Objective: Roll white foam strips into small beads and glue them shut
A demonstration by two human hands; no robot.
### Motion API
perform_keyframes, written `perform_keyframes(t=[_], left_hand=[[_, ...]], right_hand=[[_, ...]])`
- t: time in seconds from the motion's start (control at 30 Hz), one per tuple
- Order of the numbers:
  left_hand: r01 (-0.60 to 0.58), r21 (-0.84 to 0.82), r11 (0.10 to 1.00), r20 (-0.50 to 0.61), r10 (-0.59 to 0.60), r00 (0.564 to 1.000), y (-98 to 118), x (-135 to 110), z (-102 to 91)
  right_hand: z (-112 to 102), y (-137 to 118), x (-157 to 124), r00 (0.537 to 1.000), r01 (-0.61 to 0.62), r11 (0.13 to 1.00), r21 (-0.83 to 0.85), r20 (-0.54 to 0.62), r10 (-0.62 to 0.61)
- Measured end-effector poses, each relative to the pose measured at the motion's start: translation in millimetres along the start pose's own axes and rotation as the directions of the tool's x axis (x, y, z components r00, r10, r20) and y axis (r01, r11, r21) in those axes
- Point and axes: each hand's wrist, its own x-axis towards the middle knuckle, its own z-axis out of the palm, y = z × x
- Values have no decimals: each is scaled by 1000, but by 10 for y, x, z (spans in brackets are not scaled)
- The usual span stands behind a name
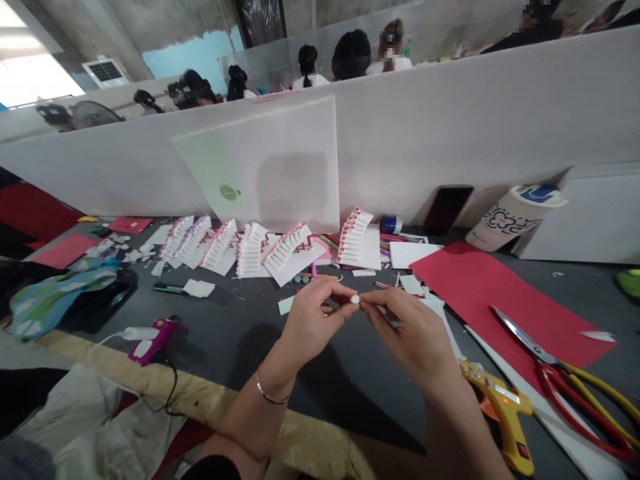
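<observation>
My left hand [316,312] pinches a small white round piece [355,299] between thumb and fingertips, above the dark tabletop. Close beside it, my right hand [407,328] has its thumb and fingertips pressed together at the piece's right edge; whether they grip it or something tiny is hidden. Behind the hands, folded white paper pieces with red tips [289,248] stand in a row, and another such piece [354,237] is a little to the right. A yellow glue gun [510,417] lies near my right forearm.
Large scissors [543,363] lie at the right, partly over a red sheet [480,287]. A white cup [510,217] and a phone [447,208] stand along the white partition [425,127]. A purple power adapter [153,341] with cords is at the left, near a cutter [173,289].
</observation>
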Motion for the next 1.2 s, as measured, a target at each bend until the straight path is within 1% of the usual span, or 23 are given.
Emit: perform_keyframes(t=[0.1, 0.2, 0.27, 0.43, 0.57, 0.67, 0.73, 0.87, 0.93, 1.0, 1.07, 1.2], left_hand=[[7, 27, 1000, 0, -7, 1000, 25, 0, -14], [-10, 58, 998, 15, 9, 1000, 39, -2, -23], [-28, 98, 995, 27, 25, 999, 38, -3, -21], [-36, 209, 977, 84, 19, 996, 29, -4, -8], [-36, 171, 985, 155, 9, 988, 35, -9, -25], [-64, 161, 985, 118, 45, 992, 16, -7, -35], [-114, 179, 977, 84, 100, 991, -9, -3, -27], [-268, 204, 942, 99, 253, 962, -47, 4, 21], [-308, 207, 929, 86, 296, 951, -53, 4, 48], [-313, 204, 928, 49, 309, 950, -54, 4, 64], [-292, 189, 938, 14, 295, 955, -52, 5, 63], [-218, 133, 967, -6, 220, 975, -34, 3, 30]], right_hand=[[-14, 2, -14, 999, 12, 1000, 27, 53, -13], [-35, -13, -25, 993, -6, 999, 54, 116, 0], [-41, -24, -27, 991, -24, 998, 65, 134, 15], [-24, 3, -19, 977, -156, 982, 104, 162, 138], [-18, 48, -6, 965, -242, 959, 149, 145, 220], [-24, 57, 2, 958, -271, 947, 170, 138, 250], [-26, 51, 4, 956, -284, 941, 185, 133, 262], [-25, 32, -7, 940, -342, 913, 222, 101, 327], [-28, 26, -17, 927, -376, 894, 246, 83, 366], [-40, 22, -23, 915, -402, 877, 264, 73, 397], [-62, 18, -23, 915, -403, 875, 268, 83, 396], [-103, 22, -15, 949, -315, 917, 245, 115, 295]])
